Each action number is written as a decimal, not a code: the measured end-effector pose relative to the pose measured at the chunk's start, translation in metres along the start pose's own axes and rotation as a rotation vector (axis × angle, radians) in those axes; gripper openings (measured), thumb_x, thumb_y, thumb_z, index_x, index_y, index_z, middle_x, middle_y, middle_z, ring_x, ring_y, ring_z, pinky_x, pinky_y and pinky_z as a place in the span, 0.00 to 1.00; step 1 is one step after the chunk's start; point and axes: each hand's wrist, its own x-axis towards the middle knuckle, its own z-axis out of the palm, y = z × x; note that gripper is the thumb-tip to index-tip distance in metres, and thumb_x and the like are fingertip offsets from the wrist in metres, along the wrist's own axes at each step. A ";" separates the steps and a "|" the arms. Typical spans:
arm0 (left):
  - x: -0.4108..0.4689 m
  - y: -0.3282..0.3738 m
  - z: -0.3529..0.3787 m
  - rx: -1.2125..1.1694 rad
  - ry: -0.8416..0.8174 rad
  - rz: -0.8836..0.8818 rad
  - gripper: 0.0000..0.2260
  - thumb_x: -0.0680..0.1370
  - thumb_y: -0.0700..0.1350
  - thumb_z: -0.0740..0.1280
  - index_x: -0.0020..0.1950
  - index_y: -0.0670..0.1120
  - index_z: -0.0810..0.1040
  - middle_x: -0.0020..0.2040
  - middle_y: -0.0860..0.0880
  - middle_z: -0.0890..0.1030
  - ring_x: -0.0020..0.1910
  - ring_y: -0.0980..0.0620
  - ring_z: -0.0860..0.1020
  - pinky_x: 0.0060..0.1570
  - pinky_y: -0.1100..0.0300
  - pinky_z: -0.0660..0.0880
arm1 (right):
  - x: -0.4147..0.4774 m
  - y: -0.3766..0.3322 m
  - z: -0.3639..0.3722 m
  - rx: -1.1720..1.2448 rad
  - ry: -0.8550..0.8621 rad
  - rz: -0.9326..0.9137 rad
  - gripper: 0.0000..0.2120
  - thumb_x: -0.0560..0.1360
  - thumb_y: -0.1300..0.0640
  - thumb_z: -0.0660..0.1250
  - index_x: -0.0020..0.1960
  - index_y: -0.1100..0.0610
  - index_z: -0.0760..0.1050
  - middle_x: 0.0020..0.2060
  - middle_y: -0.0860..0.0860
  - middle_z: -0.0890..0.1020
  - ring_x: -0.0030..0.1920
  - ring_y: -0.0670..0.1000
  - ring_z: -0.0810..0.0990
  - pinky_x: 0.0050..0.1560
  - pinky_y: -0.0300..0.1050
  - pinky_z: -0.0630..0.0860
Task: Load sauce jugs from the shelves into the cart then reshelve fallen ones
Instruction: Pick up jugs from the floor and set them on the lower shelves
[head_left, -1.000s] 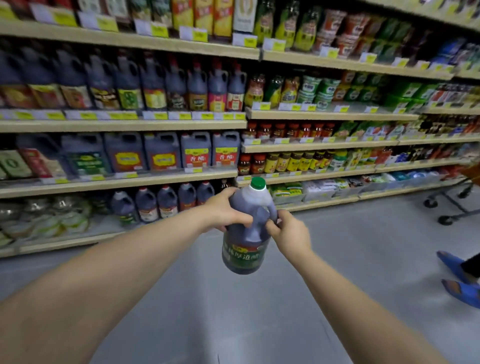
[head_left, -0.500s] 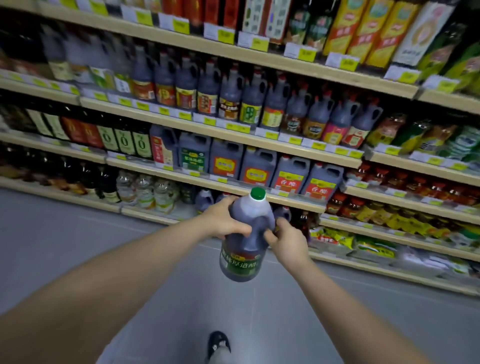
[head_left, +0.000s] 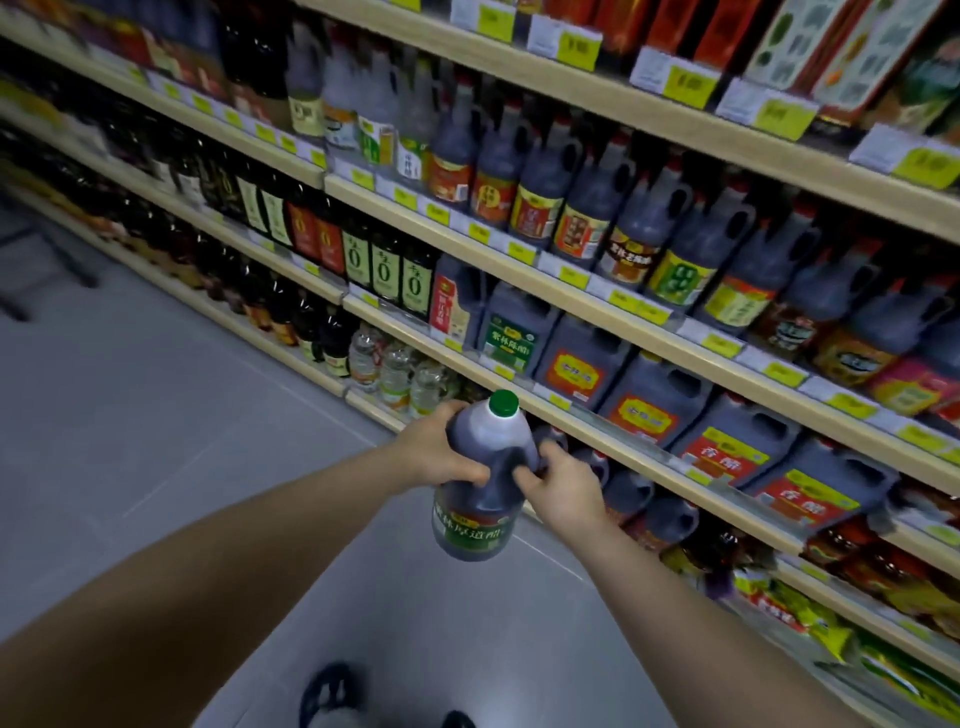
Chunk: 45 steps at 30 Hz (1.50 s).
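Dark sauce jug (head_left: 480, 488) with a green cap (head_left: 504, 404) is being gripped by both hands — left hand (head_left: 441, 452), right hand (head_left: 563, 491) — near the shelves (head_left: 613, 312).

A pale grey tiled floor (head_left: 156, 441) runs beside a long bank of light wooden shelves (head_left: 623, 452), stacked in several tiers and edged with yellow price tags (head_left: 779, 115). The light is dim and even; the far left end blurs.

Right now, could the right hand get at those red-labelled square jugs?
Probably: nothing blocks the red-labelled jugs, but the right hand grips the green-capped jug, so it must let go first.
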 end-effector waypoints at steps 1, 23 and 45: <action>0.008 -0.006 -0.009 -0.005 -0.005 -0.008 0.50 0.50 0.54 0.73 0.72 0.52 0.62 0.60 0.47 0.76 0.57 0.43 0.77 0.46 0.53 0.76 | 0.010 -0.007 0.007 -0.002 -0.002 0.001 0.15 0.74 0.51 0.65 0.36 0.52 0.61 0.42 0.59 0.82 0.47 0.62 0.79 0.37 0.47 0.66; 0.270 -0.147 -0.109 0.176 -0.207 0.018 0.49 0.52 0.53 0.75 0.72 0.56 0.61 0.63 0.51 0.73 0.63 0.48 0.73 0.62 0.51 0.73 | 0.225 -0.030 0.202 0.113 0.109 0.253 0.07 0.76 0.57 0.64 0.50 0.61 0.69 0.41 0.61 0.79 0.46 0.64 0.78 0.37 0.47 0.61; 0.519 -0.337 0.024 0.001 -0.027 0.312 0.46 0.52 0.53 0.75 0.68 0.66 0.60 0.63 0.54 0.76 0.61 0.51 0.77 0.60 0.49 0.76 | 0.410 0.157 0.396 0.237 0.497 0.157 0.08 0.76 0.60 0.64 0.54 0.60 0.73 0.41 0.60 0.81 0.43 0.61 0.78 0.39 0.48 0.68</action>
